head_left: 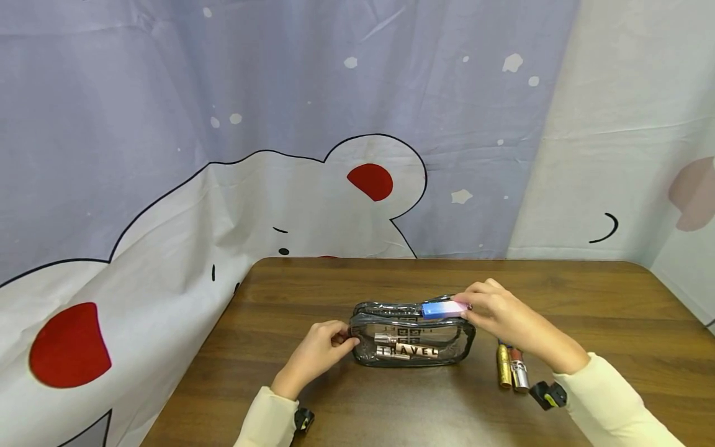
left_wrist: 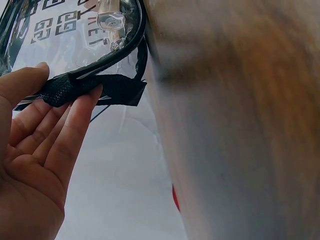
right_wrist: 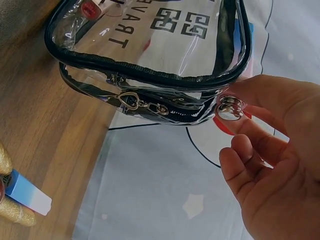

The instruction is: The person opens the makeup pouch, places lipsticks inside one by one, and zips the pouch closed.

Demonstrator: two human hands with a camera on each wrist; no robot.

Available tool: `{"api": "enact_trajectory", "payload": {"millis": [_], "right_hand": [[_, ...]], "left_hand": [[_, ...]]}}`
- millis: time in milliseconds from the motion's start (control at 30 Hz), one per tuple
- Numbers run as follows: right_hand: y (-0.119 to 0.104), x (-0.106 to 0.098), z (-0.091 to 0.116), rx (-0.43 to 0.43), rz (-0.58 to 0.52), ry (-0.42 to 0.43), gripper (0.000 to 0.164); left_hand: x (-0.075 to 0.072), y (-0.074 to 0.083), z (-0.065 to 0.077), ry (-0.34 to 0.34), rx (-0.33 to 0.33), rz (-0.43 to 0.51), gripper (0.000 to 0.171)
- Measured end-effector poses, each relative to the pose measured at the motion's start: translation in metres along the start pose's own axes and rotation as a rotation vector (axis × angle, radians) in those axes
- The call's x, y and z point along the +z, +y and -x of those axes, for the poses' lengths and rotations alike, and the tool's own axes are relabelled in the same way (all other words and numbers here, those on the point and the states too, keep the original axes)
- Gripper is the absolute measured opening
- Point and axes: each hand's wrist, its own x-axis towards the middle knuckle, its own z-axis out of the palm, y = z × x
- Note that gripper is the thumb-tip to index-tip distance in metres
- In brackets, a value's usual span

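A clear travel pouch (head_left: pixel 447 338) with black trim and the word TRAVEL stands on the table. At its left end my left hand (head_left: pixel 319 347) pinches the black fabric tab (left_wrist: pixel 117 89) between thumb and fingers. My right hand (head_left: pixel 503 313) pinches a lipstick tube (head_left: pixel 441 309), shaded blue to pale pink, by one end, lying level along the pouch's top edge. The tube's round silver end (right_wrist: pixel 230 108) shows between the fingers in the right wrist view. Small silver and pale tubes (head_left: pixel 385 338) lie inside the pouch. A zipper pull (right_wrist: pixel 130 101) hangs at the pouch's right end.
Right of the pouch lie a gold lipstick tube (head_left: pixel 504 366) and a silver and reddish one (head_left: pixel 519 370). A blue-and-white tube (right_wrist: pixel 29 192) lies beside them. The wooden table (head_left: pixel 279 292) ends at a patterned curtain (head_left: pixel 268 205) at the back and left.
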Motion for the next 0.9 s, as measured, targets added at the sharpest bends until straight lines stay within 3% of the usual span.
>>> {"api": "enact_trajectory", "payload": {"millis": [533, 900], "right_hand": [[-0.004, -0.001, -0.006, -0.092, 0.064, 0.003, 0.026], [-0.009, -0.004, -0.012, -0.131, 0.136, -0.052, 0.025]], "left_hand": [[0.0, 0.001, 0.0, -0.011, -0.017, 0.008, 0.009], [0.0, 0.0, -0.001, -0.011, -0.014, 0.009, 0.009]]}}
